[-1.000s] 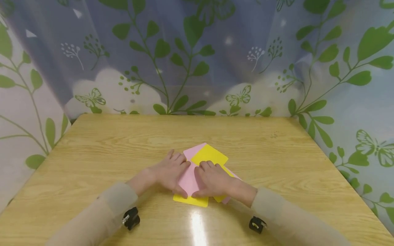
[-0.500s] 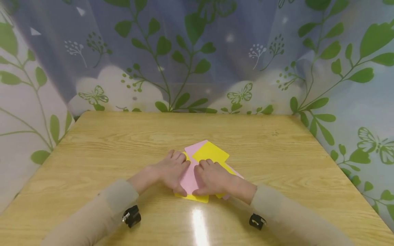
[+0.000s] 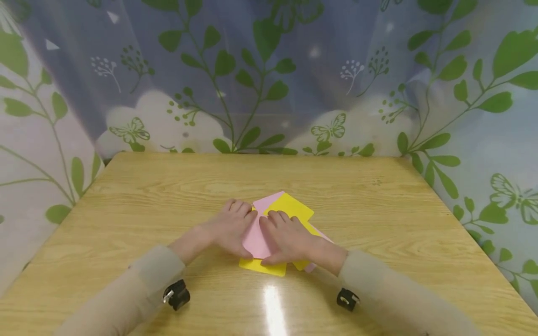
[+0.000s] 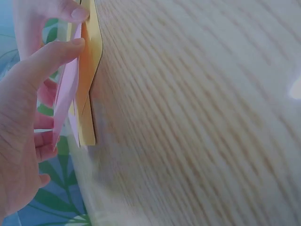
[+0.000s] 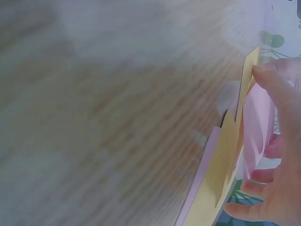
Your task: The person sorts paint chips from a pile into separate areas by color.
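Both hands hold a pink sheet of paper [image 3: 255,238] between them, close over a small pile of yellow and pink sheets on the wooden table. My left hand [image 3: 232,227] grips its left side, thumb at the near edge and fingers at the far side. On the other side my right hand [image 3: 290,239] holds it the same way, covering much of its right part. In the left wrist view the pink sheet [image 4: 67,92] stands tilted and apart from the yellow sheets [image 4: 87,125]. The right wrist view shows the pink sheet [image 5: 256,125] bowed between thumb and fingers.
Beneath and around the hands, a yellow sheet [image 3: 265,268] lies at the near side and another yellow sheet [image 3: 292,207] at the far side, with a pink sheet [image 3: 267,200] beside it. A leaf-patterned curtain [image 3: 269,93] borders the table [image 3: 378,210].
Both hands have shifted slightly away from me and to the left, keeping hold of the pink sheet. More of the near yellow sheet shows below it than half a second ago.
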{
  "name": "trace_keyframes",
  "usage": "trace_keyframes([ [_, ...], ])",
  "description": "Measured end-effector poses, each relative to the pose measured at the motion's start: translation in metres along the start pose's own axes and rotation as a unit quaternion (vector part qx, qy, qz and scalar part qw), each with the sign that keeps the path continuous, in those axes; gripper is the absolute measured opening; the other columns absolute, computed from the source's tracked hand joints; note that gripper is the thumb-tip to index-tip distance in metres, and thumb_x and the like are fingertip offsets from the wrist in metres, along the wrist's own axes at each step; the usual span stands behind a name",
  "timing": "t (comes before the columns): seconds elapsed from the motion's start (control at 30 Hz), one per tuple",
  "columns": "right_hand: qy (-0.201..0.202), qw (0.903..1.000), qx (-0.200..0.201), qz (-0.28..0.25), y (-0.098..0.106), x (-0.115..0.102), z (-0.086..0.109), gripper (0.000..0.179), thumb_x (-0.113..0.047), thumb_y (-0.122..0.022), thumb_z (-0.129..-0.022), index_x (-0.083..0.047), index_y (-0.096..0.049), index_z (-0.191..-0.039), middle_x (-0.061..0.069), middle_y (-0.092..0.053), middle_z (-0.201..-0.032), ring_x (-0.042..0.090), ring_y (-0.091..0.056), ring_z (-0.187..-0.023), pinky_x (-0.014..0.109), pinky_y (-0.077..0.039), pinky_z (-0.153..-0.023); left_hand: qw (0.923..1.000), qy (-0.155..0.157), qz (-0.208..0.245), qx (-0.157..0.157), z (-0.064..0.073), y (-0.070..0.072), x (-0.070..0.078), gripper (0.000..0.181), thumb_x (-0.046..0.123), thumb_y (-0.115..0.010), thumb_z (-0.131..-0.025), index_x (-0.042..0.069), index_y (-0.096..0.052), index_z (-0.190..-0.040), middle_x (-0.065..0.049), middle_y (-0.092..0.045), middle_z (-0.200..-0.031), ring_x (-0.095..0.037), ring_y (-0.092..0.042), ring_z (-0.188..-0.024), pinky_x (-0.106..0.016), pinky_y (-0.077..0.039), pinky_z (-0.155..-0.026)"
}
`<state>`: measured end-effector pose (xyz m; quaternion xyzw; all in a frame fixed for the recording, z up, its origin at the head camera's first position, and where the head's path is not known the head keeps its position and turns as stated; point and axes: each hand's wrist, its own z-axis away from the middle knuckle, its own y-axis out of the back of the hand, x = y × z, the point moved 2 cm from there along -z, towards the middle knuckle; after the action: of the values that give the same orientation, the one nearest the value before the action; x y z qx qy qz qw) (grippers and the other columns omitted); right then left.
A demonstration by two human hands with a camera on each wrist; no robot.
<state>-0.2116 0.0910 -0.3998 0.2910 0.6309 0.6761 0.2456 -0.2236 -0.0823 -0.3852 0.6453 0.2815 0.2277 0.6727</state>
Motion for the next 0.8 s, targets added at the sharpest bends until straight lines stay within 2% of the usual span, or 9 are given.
trace_keyframes([
  [0.2, -0.010, 0.9997, -0.003, -0.023, -0.002, -0.002, -0.005, 0.096, -0.067, -0.059, -0.073, -0.003, -0.030, -0.139, 0.019, -0.033, -0.136, 0.033, -0.036, -0.122, 0.049, -0.043, -0.085, 1.0000, 0.003, 0.007, 0.006, 0.000, -0.002, -0.001, 0.098, 0.066, -0.062, -0.065, -0.004, -0.043, -0.132, -0.015, -0.042, -0.126, -0.031, -0.035, -0.117, -0.050, -0.025, -0.099],
  [0.6, -0.004, 0.9993, 0.026, 0.027, 0.004, -0.003, -0.017, 0.091, -0.066, -0.057, -0.071, -0.004, -0.036, -0.134, 0.012, -0.039, -0.124, 0.028, -0.039, -0.114, 0.044, -0.043, -0.082, 0.9997, 0.013, -0.007, 0.018, 0.002, -0.003, -0.011, 0.099, 0.068, -0.059, -0.066, -0.003, -0.042, -0.133, -0.015, -0.042, -0.128, -0.030, -0.035, -0.116, -0.045, -0.028, -0.092],
  [0.8, 0.008, 0.9985, 0.043, 0.034, 0.005, -0.006, -0.020, 0.089, -0.065, -0.055, -0.072, -0.003, -0.038, -0.134, 0.011, -0.039, -0.122, 0.027, -0.039, -0.114, 0.041, -0.043, -0.084, 0.9994, 0.016, 0.011, 0.029, 0.009, -0.006, -0.015, 0.106, 0.072, -0.058, -0.065, -0.003, -0.038, -0.136, -0.015, -0.041, -0.129, -0.031, -0.034, -0.117, -0.045, -0.028, -0.092],
])
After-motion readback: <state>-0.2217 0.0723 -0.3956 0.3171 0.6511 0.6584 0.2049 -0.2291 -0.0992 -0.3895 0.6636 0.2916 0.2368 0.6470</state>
